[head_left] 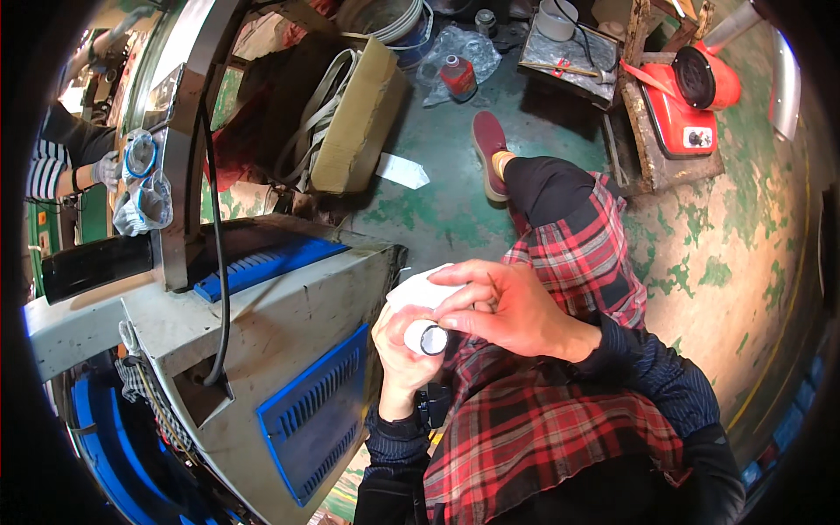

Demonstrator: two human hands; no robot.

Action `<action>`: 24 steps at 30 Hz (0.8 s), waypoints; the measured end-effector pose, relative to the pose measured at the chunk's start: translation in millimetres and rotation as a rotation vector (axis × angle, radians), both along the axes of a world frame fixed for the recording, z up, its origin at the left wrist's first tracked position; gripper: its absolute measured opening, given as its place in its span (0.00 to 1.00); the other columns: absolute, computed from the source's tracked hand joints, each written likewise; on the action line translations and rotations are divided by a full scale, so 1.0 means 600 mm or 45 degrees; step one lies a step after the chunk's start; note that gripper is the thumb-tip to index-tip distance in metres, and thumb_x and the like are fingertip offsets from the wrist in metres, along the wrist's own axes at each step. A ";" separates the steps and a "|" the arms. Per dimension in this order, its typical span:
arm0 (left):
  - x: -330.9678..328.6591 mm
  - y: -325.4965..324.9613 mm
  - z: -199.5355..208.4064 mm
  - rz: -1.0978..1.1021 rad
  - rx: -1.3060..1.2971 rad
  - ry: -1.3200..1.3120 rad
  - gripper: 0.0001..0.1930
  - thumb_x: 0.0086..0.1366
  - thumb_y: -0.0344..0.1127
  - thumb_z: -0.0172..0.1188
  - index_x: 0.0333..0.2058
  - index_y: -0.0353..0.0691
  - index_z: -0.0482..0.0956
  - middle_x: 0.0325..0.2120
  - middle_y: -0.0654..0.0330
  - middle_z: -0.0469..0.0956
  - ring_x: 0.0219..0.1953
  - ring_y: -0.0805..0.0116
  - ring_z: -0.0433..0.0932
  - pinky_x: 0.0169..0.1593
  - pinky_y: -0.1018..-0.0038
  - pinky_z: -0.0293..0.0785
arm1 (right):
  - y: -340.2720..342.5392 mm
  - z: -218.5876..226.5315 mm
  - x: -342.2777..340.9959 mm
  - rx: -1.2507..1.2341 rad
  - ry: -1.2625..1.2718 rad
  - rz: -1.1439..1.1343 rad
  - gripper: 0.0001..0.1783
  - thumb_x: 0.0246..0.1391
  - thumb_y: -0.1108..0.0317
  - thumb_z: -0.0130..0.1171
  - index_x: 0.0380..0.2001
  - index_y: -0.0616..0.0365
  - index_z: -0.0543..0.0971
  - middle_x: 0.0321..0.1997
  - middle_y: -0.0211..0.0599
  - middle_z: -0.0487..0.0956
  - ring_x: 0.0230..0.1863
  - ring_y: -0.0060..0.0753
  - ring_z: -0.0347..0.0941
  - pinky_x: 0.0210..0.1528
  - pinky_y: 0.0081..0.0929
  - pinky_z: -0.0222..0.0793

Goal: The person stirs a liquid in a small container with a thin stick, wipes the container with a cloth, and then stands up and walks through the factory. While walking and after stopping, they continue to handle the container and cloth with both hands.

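Observation:
Close to my body, my left hand [398, 354] is wrapped round a small white cylinder [426, 338] with a dark rim at its end, which faces up and looks white inside. A pale white piece [420, 293], perhaps paper or cloth, shows just beyond it, between the two hands. From the right my right hand [503, 311] reaches over with bent fingers. Its fingertips meet the white piece and its thumb lies by the cylinder's rim; what it pinches, if anything, is hidden.
At left stands a grey machine [324, 289] with blue vented panels [315, 416] and a black cable [214, 219]. Ahead are a cardboard box [363, 122], a red bottle [458, 79] and clear plastic. A red device [678, 101] stands right. Another person's gloved hand [107, 171] shows far left.

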State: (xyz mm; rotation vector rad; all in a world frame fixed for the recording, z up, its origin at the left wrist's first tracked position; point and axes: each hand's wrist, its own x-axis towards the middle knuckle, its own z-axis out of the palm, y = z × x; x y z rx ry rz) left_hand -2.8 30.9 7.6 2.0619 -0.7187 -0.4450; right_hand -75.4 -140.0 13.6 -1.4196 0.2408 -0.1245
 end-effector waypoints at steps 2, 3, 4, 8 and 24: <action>0.002 -0.009 0.000 -0.032 -0.048 -0.072 0.10 0.34 0.27 0.59 0.22 0.38 0.75 0.21 0.59 0.75 0.26 0.66 0.74 0.33 0.74 0.68 | 0.001 0.005 0.002 -0.027 -0.086 0.001 0.20 0.47 0.72 0.61 0.45 0.64 0.73 0.31 0.28 0.81 0.24 0.09 0.70 0.27 0.10 0.64; 0.002 -0.011 0.000 -0.063 -0.096 -0.147 0.10 0.35 0.28 0.60 0.23 0.38 0.75 0.22 0.57 0.76 0.27 0.63 0.75 0.34 0.72 0.69 | -0.003 0.020 0.002 0.155 0.096 0.076 0.20 0.47 0.72 0.62 0.45 0.65 0.73 0.32 0.28 0.81 0.25 0.10 0.71 0.29 0.11 0.65; 0.000 -0.011 -0.001 -0.061 -0.096 -0.146 0.10 0.35 0.28 0.60 0.23 0.38 0.75 0.22 0.57 0.76 0.27 0.63 0.75 0.34 0.72 0.69 | -0.005 0.027 0.002 0.337 0.278 0.149 0.20 0.47 0.71 0.62 0.44 0.65 0.73 0.32 0.29 0.81 0.27 0.11 0.72 0.31 0.12 0.66; -0.001 -0.017 0.005 -0.041 -0.063 -0.275 0.09 0.41 0.32 0.65 0.22 0.41 0.74 0.29 0.52 0.79 0.34 0.53 0.78 0.38 0.65 0.72 | 0.003 0.012 -0.001 0.099 0.087 0.089 0.21 0.47 0.70 0.63 0.44 0.65 0.72 0.31 0.30 0.81 0.30 0.12 0.72 0.34 0.14 0.66; -0.008 -0.008 -0.006 -0.092 0.010 -0.522 0.12 0.45 0.31 0.63 0.30 0.43 0.71 0.22 0.59 0.75 0.28 0.54 0.73 0.34 0.64 0.68 | 0.003 0.000 0.003 0.466 0.211 0.168 0.15 0.44 0.76 0.62 0.35 0.65 0.68 0.29 0.34 0.80 0.25 0.11 0.68 0.27 0.13 0.63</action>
